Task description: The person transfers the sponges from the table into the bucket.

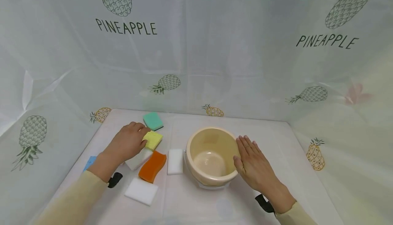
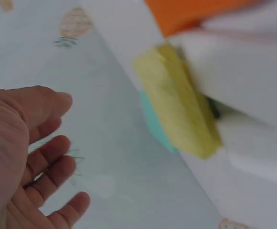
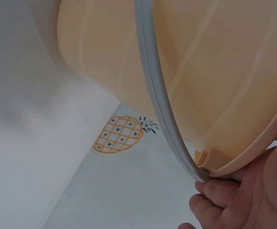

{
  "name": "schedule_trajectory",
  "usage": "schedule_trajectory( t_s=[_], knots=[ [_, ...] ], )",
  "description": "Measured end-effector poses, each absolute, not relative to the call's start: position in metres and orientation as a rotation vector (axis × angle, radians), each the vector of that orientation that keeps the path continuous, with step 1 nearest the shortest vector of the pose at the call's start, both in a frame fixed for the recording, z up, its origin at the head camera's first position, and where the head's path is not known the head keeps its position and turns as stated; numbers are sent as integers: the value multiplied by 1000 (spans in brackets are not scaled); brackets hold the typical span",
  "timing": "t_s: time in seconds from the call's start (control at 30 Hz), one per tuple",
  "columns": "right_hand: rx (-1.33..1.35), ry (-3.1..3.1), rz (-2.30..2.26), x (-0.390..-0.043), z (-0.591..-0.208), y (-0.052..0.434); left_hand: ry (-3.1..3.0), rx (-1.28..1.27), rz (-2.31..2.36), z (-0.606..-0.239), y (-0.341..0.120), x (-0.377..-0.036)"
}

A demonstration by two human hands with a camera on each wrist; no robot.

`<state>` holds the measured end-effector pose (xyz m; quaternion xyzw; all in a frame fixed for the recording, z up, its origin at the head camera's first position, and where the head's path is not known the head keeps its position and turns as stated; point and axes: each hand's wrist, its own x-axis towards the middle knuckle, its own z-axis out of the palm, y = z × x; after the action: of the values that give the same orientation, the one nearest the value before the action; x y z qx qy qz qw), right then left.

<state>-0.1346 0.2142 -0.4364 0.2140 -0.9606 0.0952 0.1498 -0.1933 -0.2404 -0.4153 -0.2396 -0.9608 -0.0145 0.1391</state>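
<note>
My left hand point(image 1: 127, 142) hovers with loosely bent fingers beside a yellow sponge point(image 1: 154, 140). The left wrist view shows a gap between that hand and the yellow sponge point(image 2: 176, 102). Behind it lies a teal sponge point(image 1: 153, 121) with a dark underside, and nearer me an orange wavy sponge point(image 1: 152, 167). A cream bucket point(image 1: 212, 141) stands upright to the right. Against its right rim my right hand point(image 1: 255, 167) rests with fingers extended. The bucket's grey handle point(image 3: 152, 86) hangs down its outside in the right wrist view.
White sponge blocks lie near the orange one: one in front point(image 1: 142, 191), one beside the bucket point(image 1: 175, 162), one under the left hand point(image 1: 139, 159). A blue piece point(image 1: 89, 163) shows behind the left wrist. A pineapple-print curtain point(image 1: 215, 57) surrounds the white table point(image 1: 261, 126).
</note>
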Motion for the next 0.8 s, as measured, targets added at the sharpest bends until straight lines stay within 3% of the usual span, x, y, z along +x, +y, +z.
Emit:
schedule_trajectory(
  t_s=[0.4, 0.8],
  knots=[
    [597, -2810, 284, -135, -436, 214, -2823, -876, 271, -439, -287, -238],
    [588, -2801, 279, -135, -436, 212, -2862, -873, 429, -452, -287, -259]
  ],
)
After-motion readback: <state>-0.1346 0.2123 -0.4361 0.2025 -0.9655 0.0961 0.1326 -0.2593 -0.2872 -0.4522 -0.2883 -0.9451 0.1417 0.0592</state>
